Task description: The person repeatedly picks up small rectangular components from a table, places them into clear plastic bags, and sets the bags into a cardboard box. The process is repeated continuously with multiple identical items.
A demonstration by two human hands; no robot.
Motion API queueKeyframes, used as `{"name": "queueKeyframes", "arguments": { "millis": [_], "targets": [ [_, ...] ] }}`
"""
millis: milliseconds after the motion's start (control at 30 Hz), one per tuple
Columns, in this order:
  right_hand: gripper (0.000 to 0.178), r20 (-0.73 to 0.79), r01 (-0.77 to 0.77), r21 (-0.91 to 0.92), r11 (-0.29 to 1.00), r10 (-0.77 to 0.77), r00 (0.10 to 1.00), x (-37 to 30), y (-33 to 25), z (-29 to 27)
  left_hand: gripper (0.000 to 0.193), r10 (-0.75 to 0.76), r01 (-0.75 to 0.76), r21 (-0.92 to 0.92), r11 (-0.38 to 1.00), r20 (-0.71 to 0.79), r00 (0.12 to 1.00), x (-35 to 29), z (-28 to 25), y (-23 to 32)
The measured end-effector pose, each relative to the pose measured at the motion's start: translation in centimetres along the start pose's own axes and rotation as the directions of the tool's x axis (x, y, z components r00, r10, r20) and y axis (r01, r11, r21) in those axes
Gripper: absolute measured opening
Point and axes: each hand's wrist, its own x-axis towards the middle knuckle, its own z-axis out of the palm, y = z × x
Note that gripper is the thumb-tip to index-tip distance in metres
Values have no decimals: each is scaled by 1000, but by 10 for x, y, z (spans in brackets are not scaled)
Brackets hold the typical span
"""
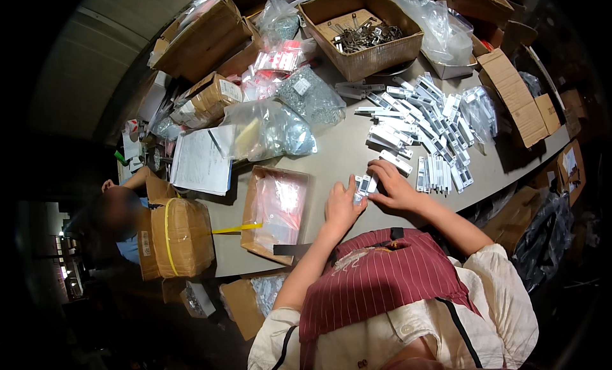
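Note:
My left hand (pixel 343 205) and my right hand (pixel 392 188) meet near the front edge of the table. Between their fingertips is a small white and grey slotted part (pixel 364 184), gripped from both sides. Its exact kind is too small to make out. Just beyond my right hand lies a large loose pile of similar long white and silver parts (pixel 424 118). Several of them stand side by side in a neat row (pixel 435 173) to the right of that hand.
An open carton of metal pieces (pixel 357 67) stands at the back. See-through bags of hardware (pixel 264 131) and a paper pad (pixel 201 162) lie left. Nearer are a shallow box of plastic bags (pixel 277 207) and a yellow-strapped carton (pixel 185 236). Another person (pixel 127 210) is at far left.

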Motion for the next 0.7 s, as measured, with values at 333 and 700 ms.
{"name": "queueKeyframes", "arguments": {
  "millis": [333,700],
  "targets": [
    [36,-127,-213,-66,975,204,971,-31,-15,19,69,-99,99,3,995,-59,993,0,13,11],
    [31,-267,-220,-184,958,167,949,-3,-22,-10,69,-93,90,-82,993,-45,995,-6,-5,14]
  ]
}}
